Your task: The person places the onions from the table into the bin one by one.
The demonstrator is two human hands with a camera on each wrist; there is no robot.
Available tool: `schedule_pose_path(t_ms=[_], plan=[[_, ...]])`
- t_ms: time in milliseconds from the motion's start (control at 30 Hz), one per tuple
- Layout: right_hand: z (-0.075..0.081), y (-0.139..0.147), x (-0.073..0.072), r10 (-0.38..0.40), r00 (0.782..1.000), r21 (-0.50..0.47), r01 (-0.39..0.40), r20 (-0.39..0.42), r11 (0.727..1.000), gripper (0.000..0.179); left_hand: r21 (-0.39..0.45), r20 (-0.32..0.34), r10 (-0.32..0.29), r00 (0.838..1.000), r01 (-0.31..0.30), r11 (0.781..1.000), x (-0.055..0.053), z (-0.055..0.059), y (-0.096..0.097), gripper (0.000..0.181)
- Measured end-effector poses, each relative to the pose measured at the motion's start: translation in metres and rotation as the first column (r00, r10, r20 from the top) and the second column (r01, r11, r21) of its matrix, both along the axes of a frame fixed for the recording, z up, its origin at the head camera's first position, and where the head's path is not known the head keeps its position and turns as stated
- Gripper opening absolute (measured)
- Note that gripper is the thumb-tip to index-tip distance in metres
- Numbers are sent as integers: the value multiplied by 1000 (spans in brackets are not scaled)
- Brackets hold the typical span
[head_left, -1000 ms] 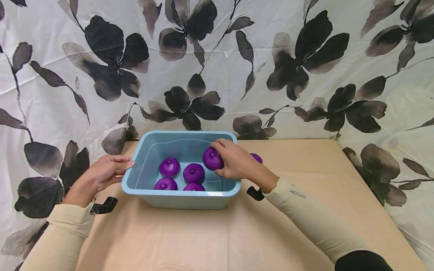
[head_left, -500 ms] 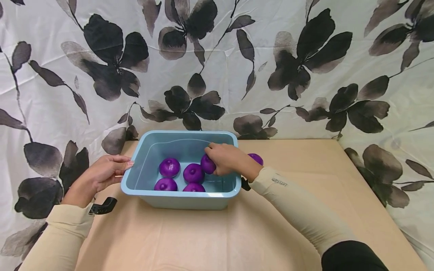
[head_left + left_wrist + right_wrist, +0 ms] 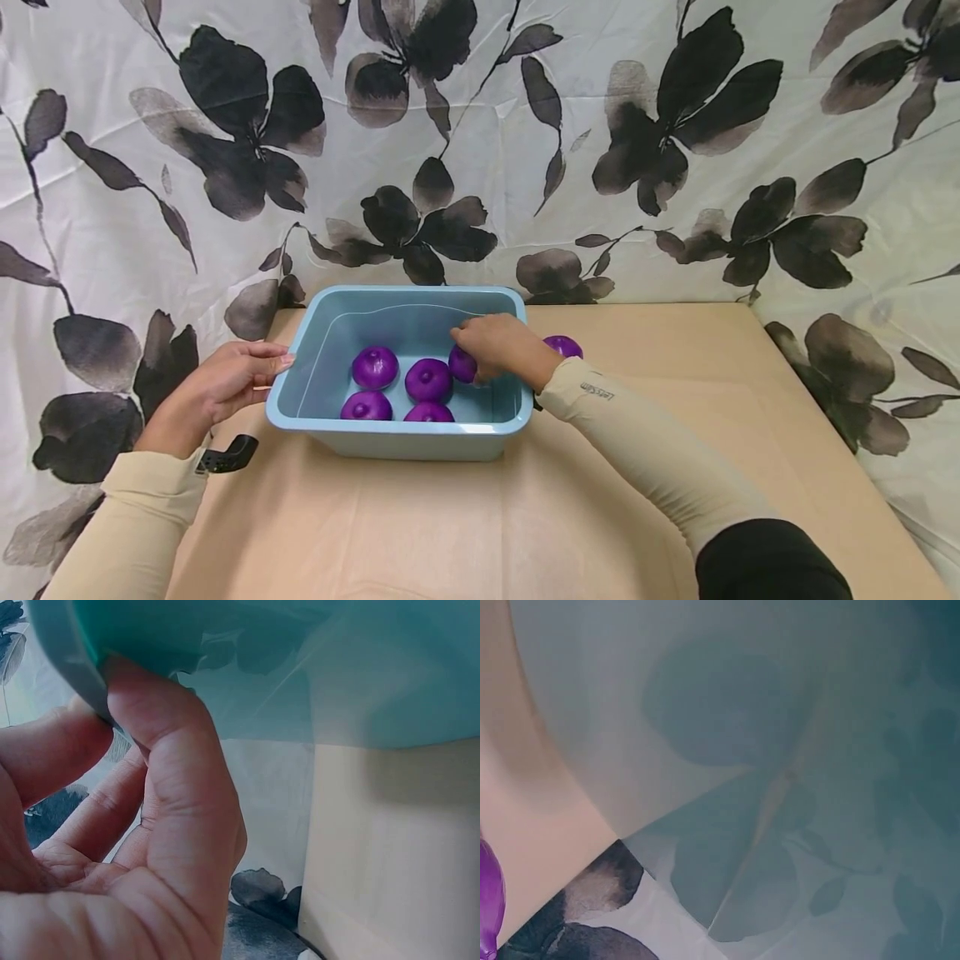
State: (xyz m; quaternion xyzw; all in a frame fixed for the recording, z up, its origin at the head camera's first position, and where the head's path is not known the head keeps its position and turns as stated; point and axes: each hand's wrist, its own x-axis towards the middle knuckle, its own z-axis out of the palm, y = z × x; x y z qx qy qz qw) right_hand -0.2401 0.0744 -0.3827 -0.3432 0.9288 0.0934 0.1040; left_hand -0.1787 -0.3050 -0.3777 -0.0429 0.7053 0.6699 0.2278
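A light blue plastic basin (image 3: 405, 443) stands on the table, with several glossy purple onions inside, among them one near the middle (image 3: 428, 381). My left hand (image 3: 225, 383) pinches the basin's left rim between thumb and fingers; the left wrist view shows the fingers (image 3: 169, 720) at that rim. Reaching over the right side, my right hand (image 3: 501, 343) is down inside the basin and holds another purple onion (image 3: 462, 364), partly covered by the fingers. The right wrist view looks through the basin's translucent wall (image 3: 727, 712), and the hand itself is out of that view.
One more purple onion (image 3: 563, 346) lies on the table just outside the basin's right side, partly behind the right wrist. The tan table (image 3: 450, 533) meets a white floral cloth (image 3: 525, 150) at the back and right.
My right hand has lowered the onion it holds from rim height deeper into the basin. My left hand keeps its place on the rim.
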Motion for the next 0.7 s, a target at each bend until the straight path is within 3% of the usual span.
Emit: schedule_pose_path(t_ms=[167, 267, 333, 433, 533, 600, 667, 700], plan=[[-2, 0, -1, 0, 1000, 13, 0, -11, 1000, 70, -6, -8, 1, 1000, -1, 1000, 1, -1, 0, 25], [6, 7, 0, 1, 1000, -118, -3, -24, 993, 66, -11, -10, -1, 1000, 1, 1000, 0, -2, 1, 25], [14, 16, 3, -21, 999, -276, 10, -34, 961, 63, -21, -9, -2, 1000, 1, 1000, 0, -2, 1, 25], [28, 37, 8, -92, 995, -530, 60, -34, 846, 63, -32, -13, -7, 1000, 7, 999, 1, -1, 1, 25], [33, 64, 11, -180, 984, -713, 131, 6, 689, 64, -30, -18, -9, 1000, 8, 1000, 1, 1, 1, 24], [31, 83, 12, -236, 970, -780, 192, 59, 596, 65, -27, -17, -7, 1000, 6, 1000, 0, 1, 0, 24], [22, 102, 10, -290, 951, -810, 255, 111, 528, 65, -22, -12, -2, 1000, 1, 1000, 0, 1, 0, 24], [14, 110, 9, -320, 937, -811, 294, 140, 506, 65, -23, -11, -1, 1000, 0, 1000, 0, 1, 0, 24]])
